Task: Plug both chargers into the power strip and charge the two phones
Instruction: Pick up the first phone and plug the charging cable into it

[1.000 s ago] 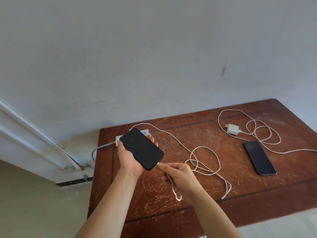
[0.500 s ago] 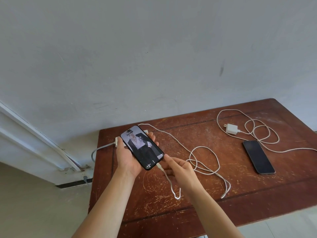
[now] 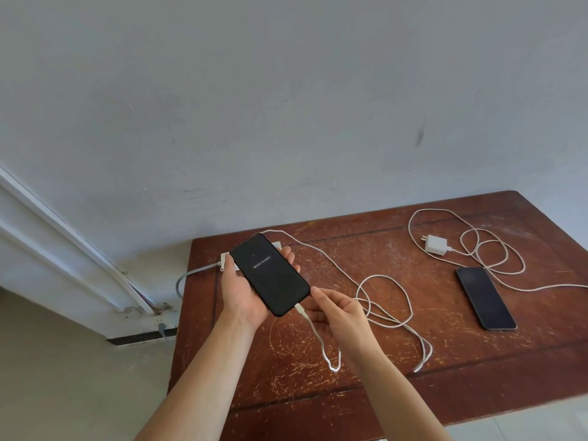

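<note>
My left hand (image 3: 245, 294) holds a black phone (image 3: 269, 273) above the table's left end, screen up and dark with a faint line of text. A white cable (image 3: 318, 335) is plugged into the phone's near end. My right hand (image 3: 340, 313) sits just right of that plug, fingers loosely apart, touching the cable beneath it. The white power strip (image 3: 225, 260) lies mostly hidden behind the phone. A second black phone (image 3: 485, 297) lies flat at the right. Beside it rests a white charger brick (image 3: 436, 245), unplugged, with its looped cable (image 3: 491, 249).
The worn brown wooden table (image 3: 381, 386) stands against a grey wall. The first cable (image 3: 381, 300) loops across the table's middle. A grey power cord (image 3: 183, 278) drops from the strip off the left edge. Pale floor lies to the left.
The cable plug went into the held phone. Its screen lit with a picture, then turned dark with small text. My right hand let go of the plug and eased back.
</note>
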A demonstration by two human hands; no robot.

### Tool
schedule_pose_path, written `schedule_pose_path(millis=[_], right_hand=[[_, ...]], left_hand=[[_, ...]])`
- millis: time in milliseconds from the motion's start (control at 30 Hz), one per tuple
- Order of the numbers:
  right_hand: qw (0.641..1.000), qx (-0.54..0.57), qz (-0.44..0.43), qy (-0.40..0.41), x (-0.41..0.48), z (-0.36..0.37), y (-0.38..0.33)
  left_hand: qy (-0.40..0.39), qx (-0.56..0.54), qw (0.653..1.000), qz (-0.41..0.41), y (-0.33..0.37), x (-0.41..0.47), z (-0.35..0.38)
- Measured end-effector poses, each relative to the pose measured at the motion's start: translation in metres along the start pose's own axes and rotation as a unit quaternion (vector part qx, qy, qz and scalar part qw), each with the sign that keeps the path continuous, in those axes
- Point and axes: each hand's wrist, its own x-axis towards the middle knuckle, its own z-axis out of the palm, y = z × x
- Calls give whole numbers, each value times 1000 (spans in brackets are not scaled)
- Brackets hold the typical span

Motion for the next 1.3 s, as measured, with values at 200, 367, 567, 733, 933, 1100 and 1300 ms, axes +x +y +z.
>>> schedule_pose_path(millis=[200, 367, 567, 733, 933, 1100, 1300], right_hand=[[1000, 8, 8, 0, 0, -1, 6], [1000, 8, 12, -4, -1, -4, 10], [1000, 9, 11, -8, -3, -7, 13], [1000, 8, 8, -16, -5, -8, 16], [1000, 7, 1, -23, -5, -9, 21], [998, 28, 7, -48, 0, -10, 35], [995, 76, 53, -35, 11, -5, 64]], left_hand=[[5, 0, 1000, 4, -3, -5, 1], [10, -3, 1000, -4, -5, -10, 1], [11, 4, 1000, -6, -9, -15, 3], [14, 0, 1000, -9, -10, -17, 2], [63, 70, 996, 3, -8, -14, 0], [133, 171, 976, 27, -7, -9, -5], [148, 214, 966, 0, -5, -5, -26]])
